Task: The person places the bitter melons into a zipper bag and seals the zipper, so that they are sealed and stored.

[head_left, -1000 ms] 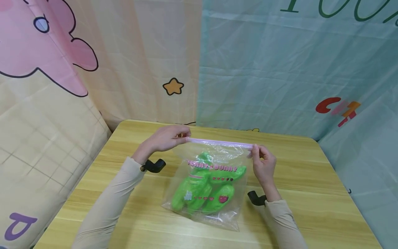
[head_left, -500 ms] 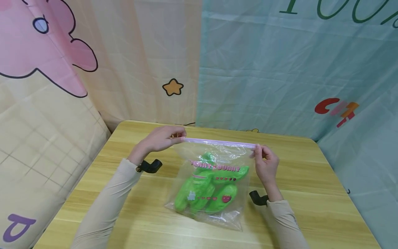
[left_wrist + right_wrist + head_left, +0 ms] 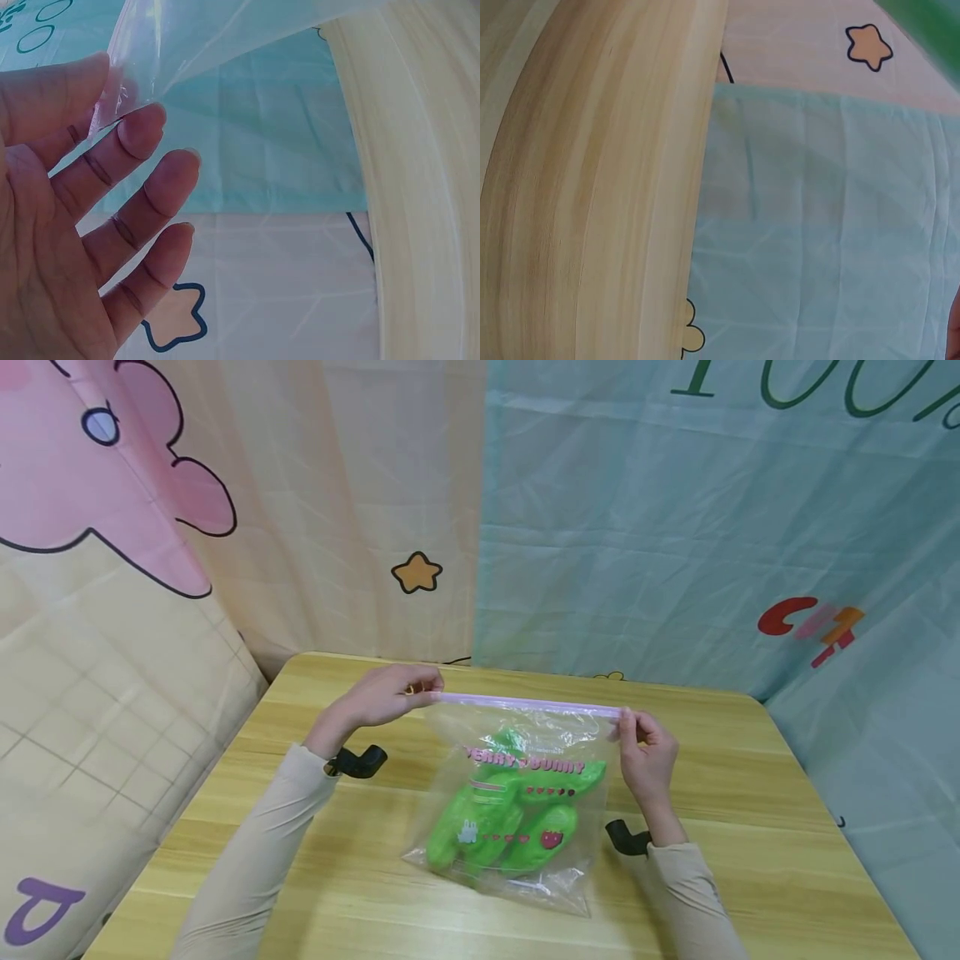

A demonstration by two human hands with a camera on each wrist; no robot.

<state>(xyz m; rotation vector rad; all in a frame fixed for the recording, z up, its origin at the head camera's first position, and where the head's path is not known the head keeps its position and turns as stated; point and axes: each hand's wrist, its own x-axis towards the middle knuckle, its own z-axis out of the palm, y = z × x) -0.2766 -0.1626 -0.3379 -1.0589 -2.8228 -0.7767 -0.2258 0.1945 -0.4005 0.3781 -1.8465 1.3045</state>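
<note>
A clear zip bag (image 3: 517, 881) with a lilac strip along its top and pink printed lettering holds a bright green bundle (image 3: 483, 810) of several long, rounded shapes; their exact kind cannot be told through the plastic. My left hand (image 3: 386, 696) pinches the strip's left end between thumb and forefinger. In the left wrist view the bag's corner (image 3: 139, 75) sits between that thumb and the fingers, the other fingers loosely bent below. My right hand (image 3: 648, 758) pinches the strip's right end. The strip is stretched straight between both hands. Only a sliver of a finger (image 3: 954, 330) shows in the right wrist view.
A wooden table (image 3: 750, 827) lies under the bag and arms. Behind it hang printed fabric curtains (image 3: 637, 527), and another patterned cloth (image 3: 90, 693) covers the left side. Each wrist carries a black camera mount (image 3: 360, 762).
My left hand has slid a little to the left and my right hand a little to the right, showing more of the strip between them. The bag has shifted slightly right.
</note>
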